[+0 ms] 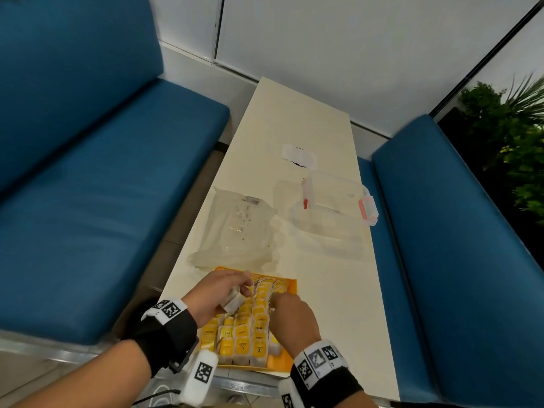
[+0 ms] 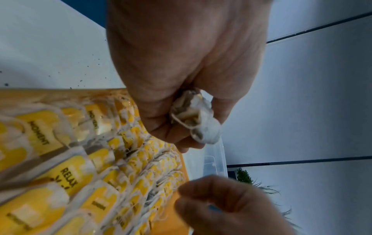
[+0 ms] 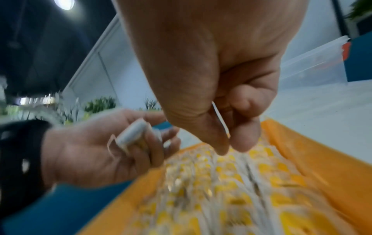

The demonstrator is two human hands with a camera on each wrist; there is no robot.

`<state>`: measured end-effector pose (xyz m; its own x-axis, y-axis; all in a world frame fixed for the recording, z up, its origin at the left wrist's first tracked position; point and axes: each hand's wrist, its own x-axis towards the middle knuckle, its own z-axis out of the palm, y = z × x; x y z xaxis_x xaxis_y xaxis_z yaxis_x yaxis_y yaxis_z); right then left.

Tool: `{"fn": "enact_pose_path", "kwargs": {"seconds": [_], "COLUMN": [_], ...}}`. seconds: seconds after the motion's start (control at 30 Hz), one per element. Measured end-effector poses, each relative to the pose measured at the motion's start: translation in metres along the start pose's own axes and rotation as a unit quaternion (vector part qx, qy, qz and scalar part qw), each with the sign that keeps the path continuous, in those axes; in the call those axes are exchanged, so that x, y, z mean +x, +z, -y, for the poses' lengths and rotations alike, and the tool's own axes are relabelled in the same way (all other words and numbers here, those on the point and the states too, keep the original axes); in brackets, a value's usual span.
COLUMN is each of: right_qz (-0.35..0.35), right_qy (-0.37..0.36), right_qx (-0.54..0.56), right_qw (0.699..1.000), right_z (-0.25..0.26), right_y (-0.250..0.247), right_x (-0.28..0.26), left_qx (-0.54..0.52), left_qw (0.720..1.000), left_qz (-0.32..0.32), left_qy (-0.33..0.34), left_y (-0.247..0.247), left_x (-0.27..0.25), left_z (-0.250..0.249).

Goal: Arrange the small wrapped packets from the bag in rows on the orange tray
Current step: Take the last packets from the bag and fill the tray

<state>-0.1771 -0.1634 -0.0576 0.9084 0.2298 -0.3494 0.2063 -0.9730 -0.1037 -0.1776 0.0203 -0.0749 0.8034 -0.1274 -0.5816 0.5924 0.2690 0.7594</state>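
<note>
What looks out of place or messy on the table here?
Dark specks dot the table beside the orange tray, like spilled grains. The packets lie in rows, though their strings tangle at the far end.

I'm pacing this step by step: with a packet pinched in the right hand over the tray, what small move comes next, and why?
Probably lower the right hand and set its pinched packet into the rows on the orange tray; the left hand already holds more packets ready.
</note>
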Motion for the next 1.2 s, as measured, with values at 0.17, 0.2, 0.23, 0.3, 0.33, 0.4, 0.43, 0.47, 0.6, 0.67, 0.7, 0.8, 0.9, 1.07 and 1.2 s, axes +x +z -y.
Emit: {"fn": "enact_pose_path", "kwargs": {"seconds": [0.17, 0.2, 0.23, 0.3, 0.33, 0.4, 0.43, 0.47, 0.6, 0.67, 0.7, 0.8, 0.9, 1.07, 1.2], "right_qz": [-0.052, -0.044, -0.037, -0.026, -0.023, -0.019, -0.021, -0.023, -0.038, -0.043, -0.045, -0.056, -0.072, -0.039, -0.001], "right_qy": [-0.041, -0.044, -0.045, -0.059, -0.068, -0.078, -0.079, -0.077, -0.074, -0.091, -0.103, -0.124, -0.099, -0.016, 0.015], "right_qx": [0.242, 0.291, 0.329, 0.349, 0.343, 0.331, 0.328, 0.329, 0.331, 0.314, 0.303, 0.287, 0.324, 0.352, 0.401], "right_qw": [0.968, 0.955, 0.943, 0.935, 0.937, 0.94, 0.941, 0.941, 0.94, 0.944, 0.946, 0.948, 0.938, 0.935, 0.916], "right_z": [0.01, 0.013, 0.015, 0.019, 0.021, 0.022, 0.022, 0.022, 0.015, 0.012, 0.012, 0.012, 0.01, 0.005, 0.002], "right_y": [-0.025, -0.028, -0.029, -0.03, -0.028, -0.024, -0.021, -0.02, -0.015, -0.011, -0.008, -0.005, -0.009, -0.011, -0.01], "right_x": [0.006, 0.005, 0.004, 0.002, 0.002, 0.004, 0.005, 0.007, 0.014, 0.016, 0.017, 0.02, 0.022, 0.03, 0.033], "left_qx": [-0.035, -0.046, -0.06, -0.082, -0.086, -0.091, -0.097, -0.106, -0.154, -0.168, -0.174, -0.185, -0.189, -0.147, -0.136], "left_qw": [0.999, 0.998, 0.997, 0.995, 0.995, 0.994, 0.993, 0.992, 0.984, 0.981, 0.98, 0.977, 0.977, 0.987, 0.99], "left_qz": [-0.002, 0.0, 0.003, 0.01, 0.013, 0.021, 0.026, 0.031, 0.056, 0.062, 0.064, 0.063, 0.064, 0.038, 0.024], "left_qy": [-0.036, -0.042, -0.046, -0.053, -0.054, -0.053, -0.053, -0.055, -0.066, -0.072, -0.074, -0.08, -0.078, -0.046, -0.037], "left_y": [0.001, 0.001, 0.001, 0.001, 0.001, 0.001, 0.001, 0.0, -0.002, -0.001, 0.0, 0.0, -0.004, -0.007, -0.009], "left_x": [0.003, 0.005, 0.005, 0.007, 0.007, 0.006, 0.005, 0.005, 0.005, 0.005, 0.004, 0.005, 0.007, 0.009, 0.012], "left_z": [0.001, 0.001, 0.002, 0.001, 0.001, -0.001, -0.002, -0.003, -0.007, -0.009, -0.011, -0.012, -0.013, -0.009, -0.008]}}
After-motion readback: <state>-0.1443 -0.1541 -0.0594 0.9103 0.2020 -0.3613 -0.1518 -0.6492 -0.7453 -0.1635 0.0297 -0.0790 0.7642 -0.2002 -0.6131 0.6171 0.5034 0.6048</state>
